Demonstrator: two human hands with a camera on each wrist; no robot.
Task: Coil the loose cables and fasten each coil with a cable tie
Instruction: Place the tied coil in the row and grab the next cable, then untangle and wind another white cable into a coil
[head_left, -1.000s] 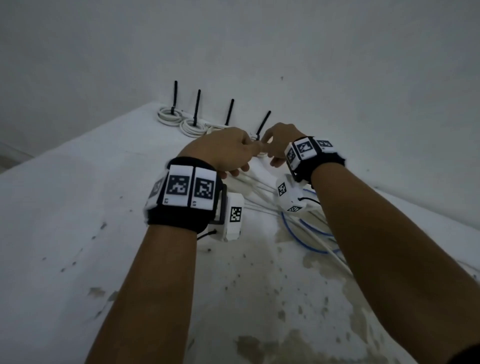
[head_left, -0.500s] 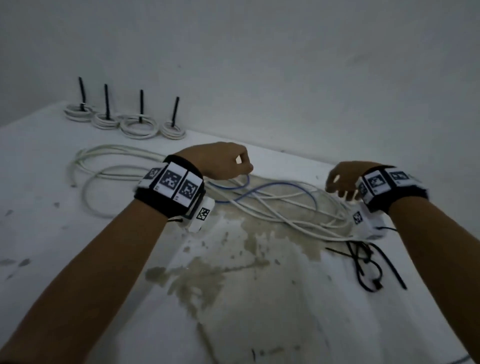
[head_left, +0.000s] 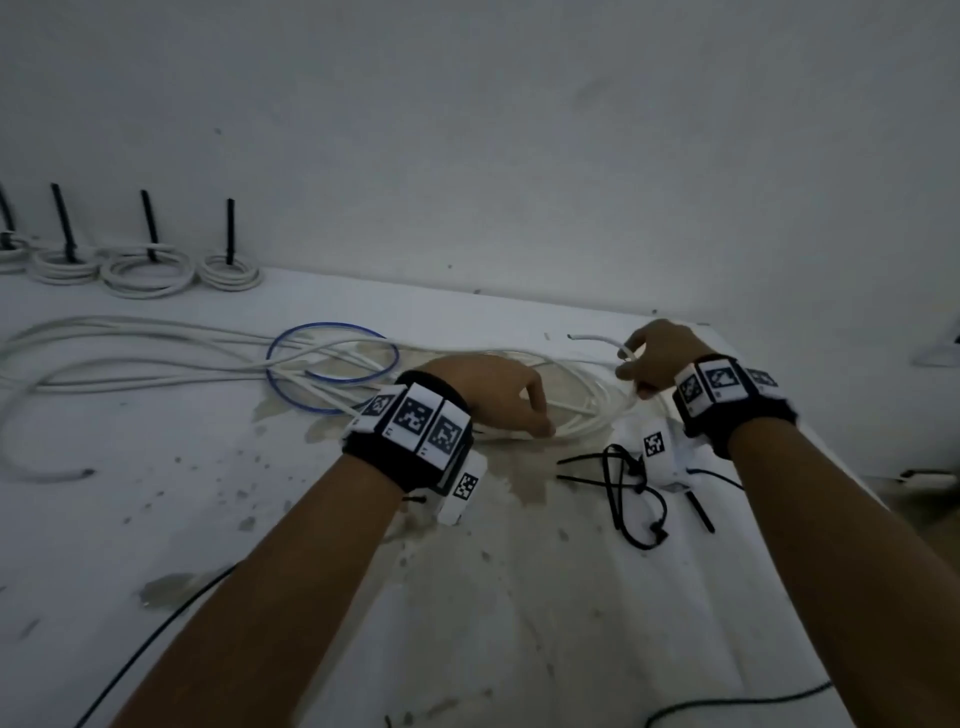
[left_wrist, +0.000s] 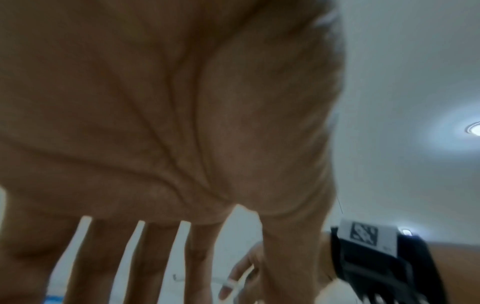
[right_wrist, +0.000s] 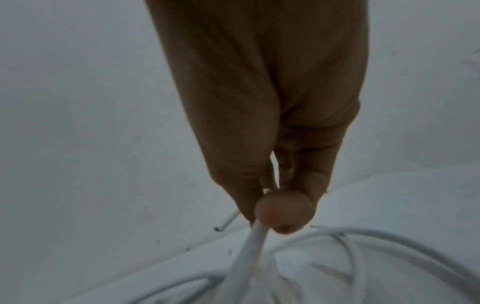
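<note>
Pinching a white cable (head_left: 597, 340) near its free end, the right hand (head_left: 657, 358) sits at the centre right of the head view; the right wrist view shows thumb and fingertips (right_wrist: 283, 211) closed on the strand. From there the cable drops into the loose white cables (head_left: 156, 353) sprawled across the middle of the white table (head_left: 467, 597), with a thin blue cable (head_left: 332, 364) looping over them. The left hand (head_left: 493, 395) lies palm down on those strands at centre frame, its fingers straight and spread in the left wrist view. Black cable ties (head_left: 623, 493) lie tangled just below the right wrist. Four tied coils (head_left: 150, 270) line the wall at the upper left.
</note>
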